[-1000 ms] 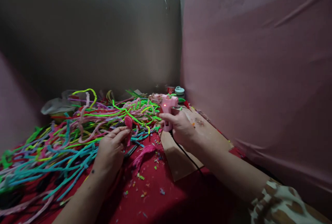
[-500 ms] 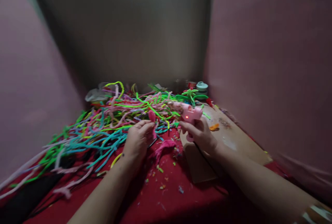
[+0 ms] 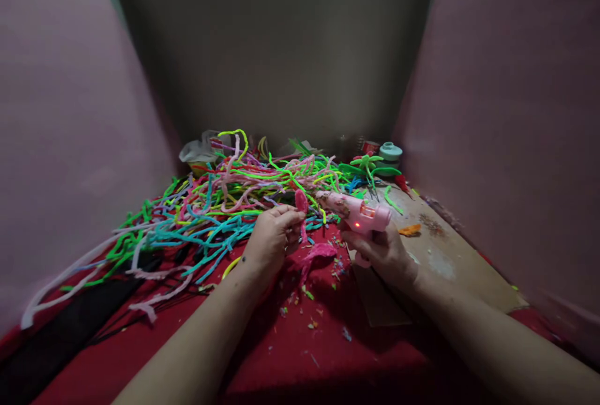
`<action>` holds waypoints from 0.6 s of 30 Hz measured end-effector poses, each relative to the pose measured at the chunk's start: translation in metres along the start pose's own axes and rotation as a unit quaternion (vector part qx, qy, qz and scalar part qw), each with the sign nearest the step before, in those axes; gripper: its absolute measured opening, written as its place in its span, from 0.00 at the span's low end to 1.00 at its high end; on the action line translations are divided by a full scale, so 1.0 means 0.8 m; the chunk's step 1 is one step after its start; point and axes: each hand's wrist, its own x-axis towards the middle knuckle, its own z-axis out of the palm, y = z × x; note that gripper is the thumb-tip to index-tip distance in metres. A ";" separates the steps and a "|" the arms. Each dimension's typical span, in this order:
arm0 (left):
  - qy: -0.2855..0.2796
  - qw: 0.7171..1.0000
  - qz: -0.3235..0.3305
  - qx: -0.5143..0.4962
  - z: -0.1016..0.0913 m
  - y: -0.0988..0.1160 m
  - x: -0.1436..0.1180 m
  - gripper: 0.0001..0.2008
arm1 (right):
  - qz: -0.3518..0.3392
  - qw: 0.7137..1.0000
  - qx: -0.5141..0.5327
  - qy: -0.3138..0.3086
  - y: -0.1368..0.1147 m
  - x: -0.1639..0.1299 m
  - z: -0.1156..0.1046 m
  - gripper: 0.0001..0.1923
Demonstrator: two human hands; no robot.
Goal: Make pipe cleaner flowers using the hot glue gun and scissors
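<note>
Dozens of pipe cleaners (image 3: 210,211), green, blue, pink and yellow, sprawl in one loose heap over the far left of the red cloth (image 3: 328,361), probably left tangled there so that any colour sits within reach of both hands. A sheet of cardboard (image 3: 450,267) lies flat on the right, spotted and stained, seemingly as a guard for the cloth under hot work. The right hand (image 3: 387,252) wraps its fingers closed around the handle of a pink glue gun (image 3: 356,212), whose nozzle points left toward the other hand and whose small red lamp is lit; the gun is held clear of the table. The left hand (image 3: 272,239) pinches a short pink piece (image 3: 300,202) upright between thumb and fingertips, just in front of the nozzle, near but not touching it. A pink fuzzy shape (image 3: 314,256) lies on the cloth between the hands. Coloured clippings (image 3: 312,324) litter the cloth nearer the person. A small teal lidded pot (image 3: 390,152) stands at the back corner. No writing or brand is readable anywhere.
</note>
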 end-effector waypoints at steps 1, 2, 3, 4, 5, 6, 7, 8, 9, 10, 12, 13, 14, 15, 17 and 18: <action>-0.003 1.000 -0.001 0.006 0.000 0.000 0.000 0.09 | 0.003 1.000 0.011 0.001 -0.001 0.000 0.001 0.17; -0.005 1.000 -0.001 0.011 -0.001 0.000 0.001 0.09 | 0.003 1.000 0.022 0.000 -0.003 0.000 0.001 0.17; -0.006 1.000 -0.001 0.015 -0.001 -0.001 0.001 0.08 | 0.000 1.000 0.028 -0.006 -0.004 0.000 0.002 0.17; -0.004 1.000 0.001 0.020 -0.001 -0.001 0.001 0.08 | -0.005 0.999 0.033 -0.012 -0.005 0.001 0.002 0.18; -0.002 1.000 0.003 0.024 -0.001 -0.001 0.001 0.07 | -0.008 0.999 0.036 -0.017 -0.006 0.001 0.002 0.19; 0.000 1.000 0.003 0.028 0.000 -0.001 0.001 0.07 | -0.009 0.999 0.038 -0.023 -0.006 0.001 0.002 0.20; 0.002 1.000 0.002 0.030 0.000 0.000 0.001 0.07 | -0.012 0.999 0.042 -0.026 -0.006 0.001 0.003 0.21; 0.003 0.999 0.001 0.032 0.000 0.000 0.000 0.07 | -0.015 0.998 0.047 -0.029 -0.005 0.001 0.003 0.22; 0.003 0.999 0.000 0.034 0.001 0.001 0.000 0.07 | -0.018 0.998 0.053 -0.033 -0.005 0.001 0.003 0.22; 0.003 0.999 0.000 0.034 0.001 0.001 -0.001 0.07 | -0.019 0.997 0.058 -0.036 -0.004 0.001 0.003 0.22; 0.002 0.999 0.001 0.035 0.002 0.001 -0.001 0.08 | -0.014 0.997 0.062 -0.044 -0.004 0.000 0.002 0.22; 0.003 0.999 0.002 0.036 0.002 0.002 -0.001 0.08 | -0.012 0.997 0.062 -0.045 -0.003 0.000 0.002 0.22; 0.004 0.999 0.003 0.036 0.002 0.001 -0.001 0.08 | -0.010 0.997 0.059 -0.044 -0.003 -0.001 0.002 0.22; 0.005 0.999 0.005 0.036 0.002 0.001 -0.001 0.08 | -0.008 0.998 0.055 -0.040 -0.002 -0.001 0.002 0.22; 0.005 0.999 0.009 0.035 0.001 0.001 -0.001 0.08 | -0.007 0.999 0.037 -0.033 -0.002 -0.002 0.001 0.22; 0.004 0.999 0.010 0.035 0.000 0.000 0.000 0.08 | -0.007 0.999 0.024 -0.031 -0.003 -0.002 0.001 0.23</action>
